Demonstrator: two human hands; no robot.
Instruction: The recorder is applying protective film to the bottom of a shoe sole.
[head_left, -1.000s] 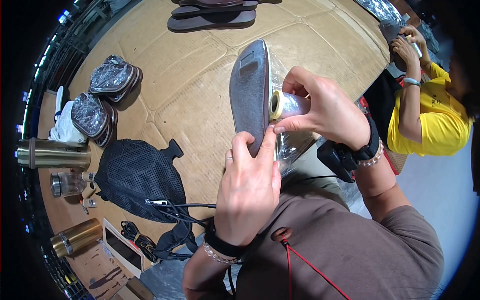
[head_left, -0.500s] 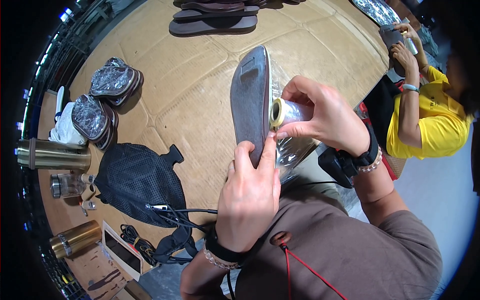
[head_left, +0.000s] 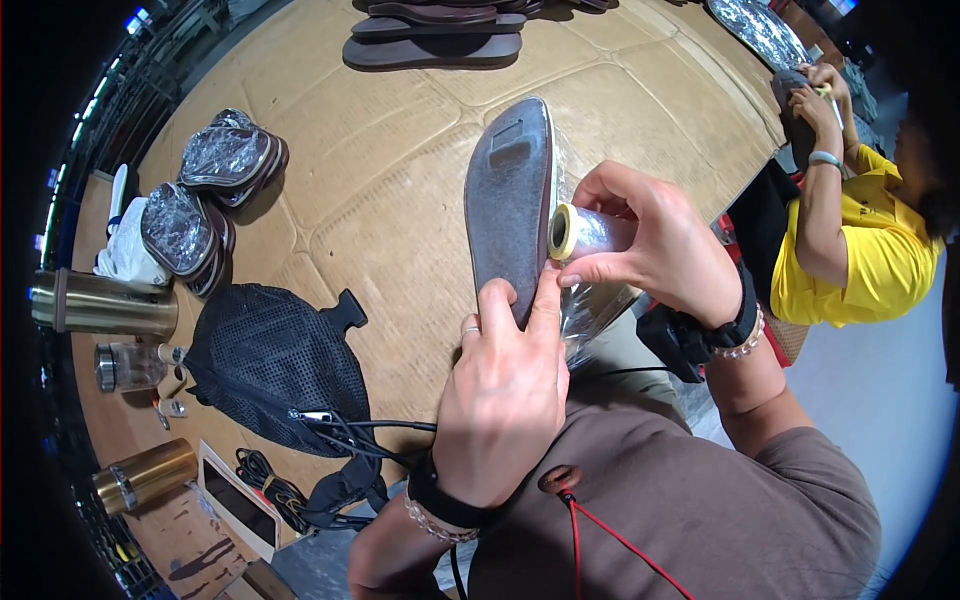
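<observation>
The left hand (head_left: 505, 395) grips the heel end of a dark sandal sole (head_left: 510, 200) held upright above the cardboard-covered table (head_left: 400, 240), while the right hand (head_left: 655, 245) clasps a roll of clear film (head_left: 585, 232) against the sole's edge.

Two wrapped sandal stacks (head_left: 205, 200) – two flasks (head_left: 105, 305)

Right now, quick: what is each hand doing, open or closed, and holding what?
Left hand: closed on the heel end of the sandal sole, fingers pressed against it.
Right hand: closed on the roll of clear film, beside the sole.
</observation>
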